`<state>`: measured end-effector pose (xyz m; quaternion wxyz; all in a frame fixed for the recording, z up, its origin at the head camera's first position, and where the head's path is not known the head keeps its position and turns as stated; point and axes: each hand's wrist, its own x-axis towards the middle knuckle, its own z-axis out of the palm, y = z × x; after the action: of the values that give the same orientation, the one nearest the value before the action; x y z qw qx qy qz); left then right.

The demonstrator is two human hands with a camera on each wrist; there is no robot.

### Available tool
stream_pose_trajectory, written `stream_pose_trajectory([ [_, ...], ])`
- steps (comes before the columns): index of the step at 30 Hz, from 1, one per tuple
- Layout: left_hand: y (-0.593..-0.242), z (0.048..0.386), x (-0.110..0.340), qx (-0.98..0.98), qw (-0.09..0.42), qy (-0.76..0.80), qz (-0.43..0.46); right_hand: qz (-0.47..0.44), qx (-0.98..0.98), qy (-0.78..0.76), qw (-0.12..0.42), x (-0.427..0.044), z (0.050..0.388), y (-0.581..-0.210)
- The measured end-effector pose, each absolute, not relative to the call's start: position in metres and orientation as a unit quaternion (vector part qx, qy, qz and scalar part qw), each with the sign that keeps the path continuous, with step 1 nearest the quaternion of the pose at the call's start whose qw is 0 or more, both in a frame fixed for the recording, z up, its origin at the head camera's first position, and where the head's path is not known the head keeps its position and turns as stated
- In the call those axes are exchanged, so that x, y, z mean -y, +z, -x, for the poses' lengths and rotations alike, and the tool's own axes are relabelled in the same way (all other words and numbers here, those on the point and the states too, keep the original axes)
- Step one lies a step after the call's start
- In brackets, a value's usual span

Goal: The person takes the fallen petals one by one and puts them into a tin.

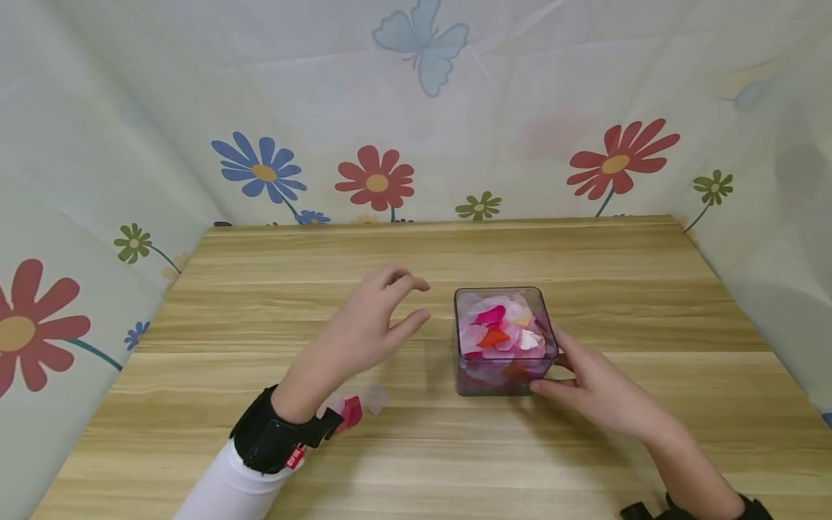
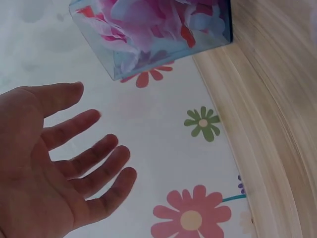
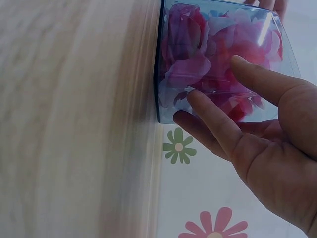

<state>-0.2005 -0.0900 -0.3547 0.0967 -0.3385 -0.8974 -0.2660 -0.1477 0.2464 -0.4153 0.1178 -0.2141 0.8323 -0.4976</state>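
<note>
A clear, dark-rimmed square box (image 1: 505, 377) stands upright on the table, filled with artificial petals (image 1: 497, 328) in pink, white, red and orange. My right hand (image 1: 601, 386) touches the box's right side and near right corner; in the right wrist view, its thumb and extended fingers (image 3: 218, 124) lie against the clear wall. To the left of the box, apart from it, my left hand (image 1: 357, 325) hovers with thumb and fingers spread and loosely bent. Nothing is in its palm, as the left wrist view shows. Several loose petals (image 1: 351, 413) lie below the left wrist, partly hidden by its strap.
The wood-grain table (image 1: 260, 289) reaches back to a white curtain (image 1: 507, 108) printed with flowers and a butterfly, which also hangs along both sides. Black straps (image 1: 266, 433) circle both wrists.
</note>
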Motion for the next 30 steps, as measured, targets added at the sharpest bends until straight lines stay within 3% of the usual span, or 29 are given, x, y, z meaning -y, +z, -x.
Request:
stream_pose_trajectory([
  [11, -0.371, 0.189, 0.119, 0.940, -0.004, -0.204, 0.272, 0.207, -0.836, -0.492, 0.122, -0.247, 0.147, -0.413],
  [23, -0.385, 0.181, 0.152, 0.916, -0.156, -0.200, 0.312, 0.209, -0.833, -0.498, 0.123, -0.247, 0.147, -0.413],
  [30, -0.387, 0.173, 0.161, 0.913, -0.195, -0.193, 0.303, 0.212, -0.831, -0.499, 0.122, -0.247, 0.147, -0.413],
])
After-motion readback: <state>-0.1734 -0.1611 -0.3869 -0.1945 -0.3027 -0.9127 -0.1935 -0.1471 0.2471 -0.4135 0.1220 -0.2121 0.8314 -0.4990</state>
